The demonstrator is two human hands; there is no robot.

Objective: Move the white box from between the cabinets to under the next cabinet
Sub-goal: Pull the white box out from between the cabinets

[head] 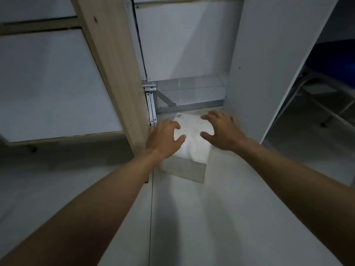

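A white box [192,139] stands on the floor in the gap between two cabinets, its top brightly lit and bearing a small printed mark at the far left corner. My left hand [163,138] hovers over its left edge with the fingers spread and curled. My right hand [221,129] is over its right side, fingers apart, the thumb near the top face. Neither hand is closed around the box; whether they touch it I cannot tell.
A wood-framed cabinet [113,60] with white panels stands on the left, raised off the floor on small feet. A white cabinet side [269,64] rises on the right. Metal rails [151,104] and a glass shelf [192,91] lie behind the box. A metal chair frame [315,100] is at far right.
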